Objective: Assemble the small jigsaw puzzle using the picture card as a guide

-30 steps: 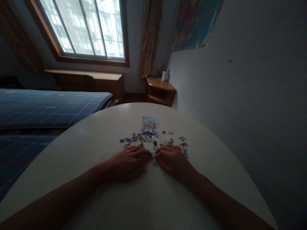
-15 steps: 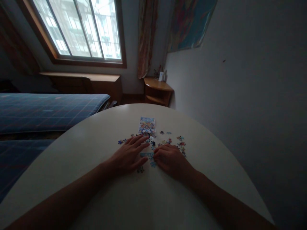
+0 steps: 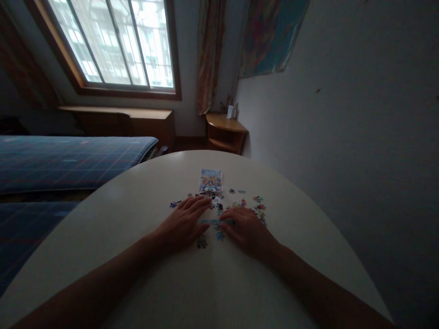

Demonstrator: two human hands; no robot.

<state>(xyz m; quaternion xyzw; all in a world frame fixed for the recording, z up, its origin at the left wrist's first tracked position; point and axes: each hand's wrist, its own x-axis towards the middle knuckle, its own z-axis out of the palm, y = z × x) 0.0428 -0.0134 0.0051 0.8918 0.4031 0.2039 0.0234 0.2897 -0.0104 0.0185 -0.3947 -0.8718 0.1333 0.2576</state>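
Note:
On the table, my left hand (image 3: 187,220) lies palm down, fingers stretched out and thumb apart, at the left side of the joined light-blue puzzle pieces (image 3: 215,223). My right hand (image 3: 248,230) rests at their right side. Its fingers are bent, with a gap between thumb and index finger where some blue shows; nothing is visibly gripped. Below my left thumb is a small group of dark puzzle pieces (image 3: 202,242). Loose colourful pieces (image 3: 259,208) lie beyond my right hand, and darker ones (image 3: 174,204) near my left fingertips. Some pieces are hidden under the hands.
A printed picture card (image 3: 211,181) lies past the pieces on the round white table (image 3: 164,292). A plaid mattress (image 3: 68,160) is at the left, and a wooden corner shelf (image 3: 226,122) stands behind the table. A wall (image 3: 343,151) runs along the right.
My right thumb and index finger have moved apart from a closer pinch over the blue pieces. My left hand has shifted only slightly, with its fingers a little closer together.

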